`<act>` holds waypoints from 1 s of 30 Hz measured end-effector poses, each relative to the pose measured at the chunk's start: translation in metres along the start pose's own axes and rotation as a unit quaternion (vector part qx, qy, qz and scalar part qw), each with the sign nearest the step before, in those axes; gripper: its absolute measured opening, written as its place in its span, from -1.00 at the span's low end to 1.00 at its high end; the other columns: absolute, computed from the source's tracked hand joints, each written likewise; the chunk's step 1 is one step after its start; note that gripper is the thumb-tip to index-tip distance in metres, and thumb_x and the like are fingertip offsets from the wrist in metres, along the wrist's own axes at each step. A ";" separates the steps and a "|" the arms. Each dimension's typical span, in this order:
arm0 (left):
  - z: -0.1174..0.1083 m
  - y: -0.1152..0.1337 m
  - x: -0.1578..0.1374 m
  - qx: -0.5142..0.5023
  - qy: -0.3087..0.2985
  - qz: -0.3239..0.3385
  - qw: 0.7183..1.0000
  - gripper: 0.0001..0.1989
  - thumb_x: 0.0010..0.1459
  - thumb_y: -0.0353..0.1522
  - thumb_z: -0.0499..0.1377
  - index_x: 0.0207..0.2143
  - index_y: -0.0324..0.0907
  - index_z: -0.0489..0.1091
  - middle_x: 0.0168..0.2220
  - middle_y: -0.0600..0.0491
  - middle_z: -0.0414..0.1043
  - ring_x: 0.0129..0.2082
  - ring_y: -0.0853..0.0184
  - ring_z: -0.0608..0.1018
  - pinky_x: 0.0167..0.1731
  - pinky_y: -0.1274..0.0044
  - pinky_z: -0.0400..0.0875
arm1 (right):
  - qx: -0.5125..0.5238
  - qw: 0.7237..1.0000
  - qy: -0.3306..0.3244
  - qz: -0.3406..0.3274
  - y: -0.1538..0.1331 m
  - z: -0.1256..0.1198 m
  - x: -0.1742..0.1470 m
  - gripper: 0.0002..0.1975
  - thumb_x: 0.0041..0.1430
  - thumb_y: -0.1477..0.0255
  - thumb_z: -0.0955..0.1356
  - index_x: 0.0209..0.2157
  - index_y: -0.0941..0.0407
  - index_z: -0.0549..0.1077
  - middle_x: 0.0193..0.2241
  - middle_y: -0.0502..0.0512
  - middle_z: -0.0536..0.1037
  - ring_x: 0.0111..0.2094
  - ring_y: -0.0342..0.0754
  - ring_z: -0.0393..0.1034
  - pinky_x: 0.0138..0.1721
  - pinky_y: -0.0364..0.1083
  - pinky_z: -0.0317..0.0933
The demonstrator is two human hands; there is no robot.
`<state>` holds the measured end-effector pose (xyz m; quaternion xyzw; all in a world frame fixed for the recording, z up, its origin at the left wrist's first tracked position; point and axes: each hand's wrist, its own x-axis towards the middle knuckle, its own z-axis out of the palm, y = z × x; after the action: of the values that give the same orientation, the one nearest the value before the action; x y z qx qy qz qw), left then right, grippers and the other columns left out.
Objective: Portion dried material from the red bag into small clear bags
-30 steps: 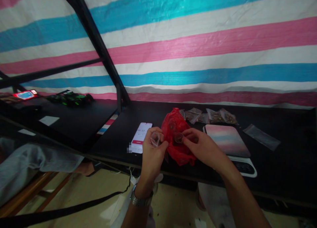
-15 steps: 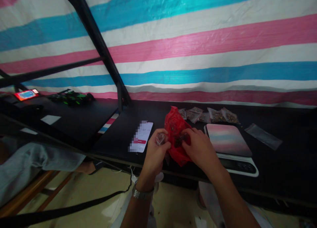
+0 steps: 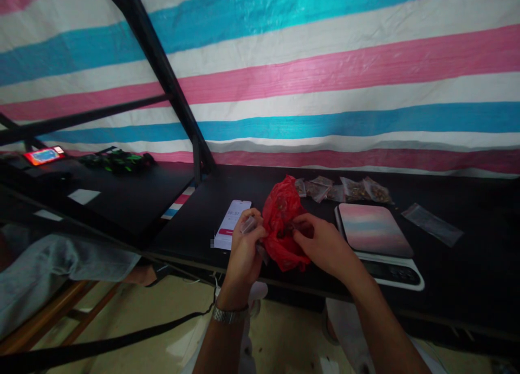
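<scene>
A crumpled red plastic bag sits open on the black table between my hands, with dark bits showing in its mouth. My left hand is closed on a small clear plastic bag at the red bag's left side. The fingers of my right hand are pinched together at the red bag's opening. What they hold, if anything, is too small and dark to name. Just right of that hand lies a kitchen scale with nothing on its plate.
Several small filled zip bags line up behind the scale. A flat clear zip bag lies to its right. Left of my hands is a phone. A black metal frame separates another table, and a seated person's leg shows at left.
My left hand has shifted left with the small clear bag, nearer the phone. The red bag has moved slightly left too. My right hand has edged left at its opening.
</scene>
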<state>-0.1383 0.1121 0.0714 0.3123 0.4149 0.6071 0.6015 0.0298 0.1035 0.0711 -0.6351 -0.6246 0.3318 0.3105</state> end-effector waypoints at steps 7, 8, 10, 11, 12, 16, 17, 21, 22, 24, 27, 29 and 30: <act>-0.010 -0.005 0.003 0.072 -0.026 0.034 0.996 -0.68 -0.26 -0.54 0.22 -0.36 -0.12 0.37 -0.47 0.26 0.27 -0.50 0.50 0.30 -0.52 0.66 0.15 | 0.082 0.995 0.011 0.054 0.000 -0.012 0.002 -0.85 0.30 0.48 0.38 -0.11 0.12 0.56 -0.26 0.10 0.70 -0.26 -0.04 0.61 -0.25 -0.11 0.38; -0.012 -0.005 0.003 0.085 -0.032 0.036 0.995 -0.68 -0.25 -0.54 0.22 -0.35 -0.12 0.38 -0.47 0.25 0.27 -0.49 0.49 0.31 -0.51 0.66 0.16 | 0.085 0.995 0.018 0.058 0.000 -0.014 0.002 -0.85 0.30 0.48 0.38 -0.11 0.12 0.55 -0.25 0.10 0.70 -0.26 -0.04 0.61 -0.25 -0.10 0.39; -0.014 -0.006 0.003 0.108 -0.045 0.036 0.992 -0.67 -0.23 -0.54 0.21 -0.33 -0.12 0.39 -0.47 0.25 0.27 -0.48 0.48 0.33 -0.50 0.65 0.17 | 0.083 0.994 0.043 0.062 0.001 -0.017 0.002 -0.85 0.31 0.46 0.38 -0.10 0.12 0.55 -0.24 0.11 0.69 -0.25 -0.03 0.61 -0.23 -0.09 0.39; -0.014 -0.006 0.002 0.117 -0.051 0.035 0.991 -0.67 -0.23 -0.54 0.21 -0.32 -0.12 0.40 -0.47 0.25 0.27 -0.47 0.47 0.34 -0.50 0.65 0.16 | 0.078 0.993 0.060 0.063 0.001 -0.019 0.002 -0.84 0.32 0.45 0.38 -0.10 0.11 0.55 -0.25 0.11 0.69 -0.25 -0.02 0.61 -0.22 -0.08 0.38; -0.014 -0.005 0.002 0.123 -0.054 0.034 0.990 -0.67 -0.23 -0.54 0.21 -0.32 -0.12 0.41 -0.47 0.24 0.27 -0.47 0.47 0.34 -0.50 0.65 0.16 | 0.071 0.992 0.078 0.063 0.002 -0.020 0.003 -0.84 0.32 0.44 0.38 -0.10 0.11 0.55 -0.25 0.12 0.69 -0.24 -0.01 0.61 -0.20 -0.06 0.38; -0.012 -0.002 -0.001 0.123 -0.053 0.026 0.991 -0.68 -0.25 -0.53 0.21 -0.35 -0.12 0.41 -0.47 0.23 0.28 -0.46 0.46 0.35 -0.47 0.64 0.19 | 0.082 0.990 0.101 0.047 0.001 -0.022 0.002 -0.86 0.32 0.42 0.38 -0.12 0.08 0.55 -0.26 0.11 0.70 -0.23 0.01 0.62 -0.17 -0.03 0.39; -0.011 -0.002 -0.002 0.118 -0.052 0.022 0.991 -0.69 -0.25 -0.53 0.21 -0.35 -0.12 0.41 -0.47 0.23 0.29 -0.46 0.46 0.35 -0.47 0.65 0.20 | 0.088 0.991 0.088 0.039 0.000 -0.021 0.001 -0.87 0.32 0.42 0.37 -0.13 0.08 0.55 -0.26 0.11 0.70 -0.23 0.01 0.62 -0.17 -0.03 0.39; -0.010 -0.002 -0.002 0.114 -0.049 0.005 0.992 -0.68 -0.26 -0.52 0.23 -0.34 -0.11 0.41 -0.46 0.23 0.31 -0.47 0.46 0.35 -0.47 0.65 0.22 | 0.039 0.999 -0.003 0.000 -0.002 -0.019 -0.008 -0.86 0.28 0.46 0.38 -0.15 0.06 0.57 -0.22 0.09 0.71 -0.19 0.01 0.62 -0.10 -0.03 0.39; -0.010 -0.002 -0.002 0.116 -0.044 0.000 0.992 -0.68 -0.26 -0.51 0.24 -0.35 -0.11 0.41 -0.46 0.23 0.31 -0.47 0.46 0.35 -0.48 0.66 0.22 | 0.017 0.999 -0.026 -0.008 -0.002 -0.018 -0.010 -0.84 0.26 0.49 0.39 -0.15 0.05 0.58 -0.19 0.08 0.72 -0.16 0.02 0.62 -0.06 -0.02 0.38; -0.011 -0.002 -0.002 0.125 -0.029 -0.013 0.992 -0.68 -0.27 -0.49 0.26 -0.36 -0.12 0.41 -0.47 0.23 0.31 -0.48 0.47 0.35 -0.50 0.66 0.22 | -0.022 0.998 -0.058 -0.017 0.000 -0.015 -0.014 -0.79 0.22 0.52 0.39 -0.13 0.04 0.60 -0.13 0.07 0.72 -0.09 0.04 0.61 0.00 -0.01 0.36; -0.014 0.000 -0.002 0.154 -0.005 -0.035 0.988 -0.67 -0.28 -0.44 0.29 -0.34 -0.11 0.41 -0.49 0.23 0.32 -0.52 0.46 0.34 -0.56 0.66 0.19 | -0.067 0.995 -0.067 -0.020 0.000 -0.011 -0.015 -0.77 0.19 0.53 0.40 -0.12 0.04 0.60 -0.08 0.09 0.71 -0.04 0.07 0.59 0.02 -0.01 0.34; -0.016 0.002 -0.004 0.185 -0.001 -0.050 0.982 -0.65 -0.26 -0.40 0.30 -0.31 -0.11 0.42 -0.51 0.23 0.33 -0.57 0.47 0.33 -0.61 0.66 0.17 | -0.098 0.993 -0.067 -0.027 -0.002 -0.009 -0.015 -0.76 0.18 0.53 0.40 -0.11 0.06 0.59 -0.07 0.11 0.70 -0.03 0.08 0.58 0.02 0.00 0.32; -0.018 0.003 -0.005 0.196 -0.004 -0.060 0.979 -0.65 -0.25 -0.37 0.31 -0.29 -0.10 0.42 -0.52 0.24 0.33 -0.60 0.47 0.32 -0.63 0.66 0.15 | -0.114 0.991 -0.066 -0.028 -0.003 -0.008 -0.015 -0.75 0.17 0.54 0.40 -0.11 0.06 0.59 -0.06 0.12 0.69 -0.02 0.09 0.57 0.02 0.00 0.31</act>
<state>-0.1550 0.1055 0.0668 0.4010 0.5413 0.4758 0.5656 0.0344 0.0887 0.0790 -0.6256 -0.6949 0.2906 0.2030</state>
